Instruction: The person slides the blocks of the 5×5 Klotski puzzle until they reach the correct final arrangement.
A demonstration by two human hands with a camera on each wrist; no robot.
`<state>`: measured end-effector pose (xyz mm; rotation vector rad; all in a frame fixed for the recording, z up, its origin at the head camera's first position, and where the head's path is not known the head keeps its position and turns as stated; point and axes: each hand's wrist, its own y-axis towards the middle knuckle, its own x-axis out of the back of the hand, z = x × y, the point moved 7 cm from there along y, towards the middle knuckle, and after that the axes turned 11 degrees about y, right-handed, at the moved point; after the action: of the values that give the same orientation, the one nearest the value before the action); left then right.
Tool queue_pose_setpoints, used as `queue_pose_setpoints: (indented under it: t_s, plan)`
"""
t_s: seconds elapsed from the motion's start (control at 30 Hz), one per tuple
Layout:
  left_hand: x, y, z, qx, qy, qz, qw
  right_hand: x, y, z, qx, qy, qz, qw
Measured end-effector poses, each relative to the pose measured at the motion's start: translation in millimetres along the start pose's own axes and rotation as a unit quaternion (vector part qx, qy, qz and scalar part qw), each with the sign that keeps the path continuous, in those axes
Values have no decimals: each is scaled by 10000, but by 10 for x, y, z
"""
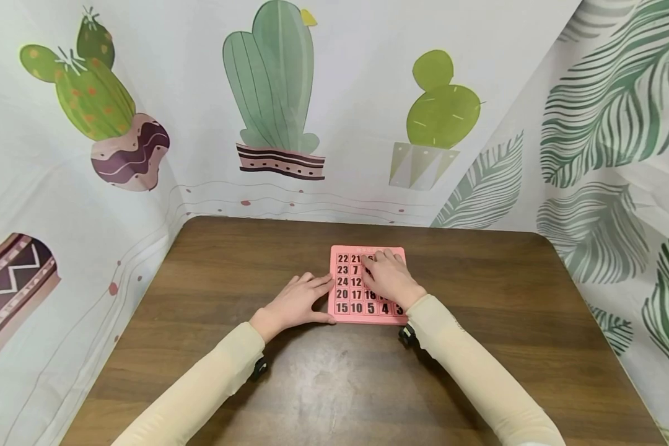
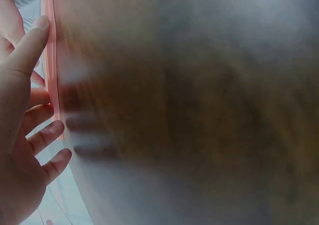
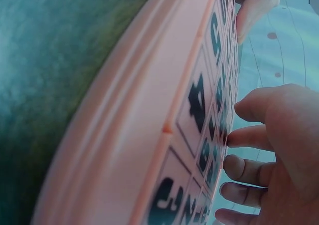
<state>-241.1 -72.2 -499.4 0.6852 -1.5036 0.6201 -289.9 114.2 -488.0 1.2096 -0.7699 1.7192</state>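
A pink number puzzle board [image 1: 342,295] lies flat on the brown wooden table [image 1: 323,384], its square tiles printed with black numbers. At its left edge my left hand [image 1: 292,305] steadies it, the thumb near the front corner and the other fingers spread along the side. Over the upper right tiles is my right hand [image 1: 391,279], fingertips touching the top of the board and covering several numbers. The right wrist view shows these fingers [image 3: 244,167] slightly bent above the tiles. From the left wrist, the thumb [image 2: 32,45] is seen against the pink rim.
Cloth printed with cacti and leaves [image 1: 357,111] hangs behind the table and along its sides. The table's far edge runs a short way beyond the board. Both forearms wear cream sleeves [image 1: 201,384], with a dark device [image 1: 259,368] under the left wrist.
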Motion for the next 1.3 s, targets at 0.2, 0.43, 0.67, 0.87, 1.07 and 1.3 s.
queue_pose_setpoints:
  t_s: [0.2, 0.43, 0.67, 0.87, 1.07, 1.3]
  plan:
    - [2, 6, -2, -5, 19, 59, 10000, 6, 3, -7, -17, 51, 45, 10000]
    - [-20, 15, 7, -20, 37, 54, 10000, 103, -92, -134, -57, 192, -146, 9997]
    - [-36, 10, 34, 29, -6, 136, 9999, 156, -222, -356, -297, 125, -122, 9994]
    - [-43, 18, 26, 2, -76, 148, 9999, 167, -299, -443, -281, 135, -188, 9993]
    - [-39, 22, 35, 15, -90, 183, 9998, 183, -331, -473, -387, 149, -207, 9989]
    - [-37, 13, 30, 6, -99, 199, 9998, 126, -287, -434, -274, 84, -243, 9993]
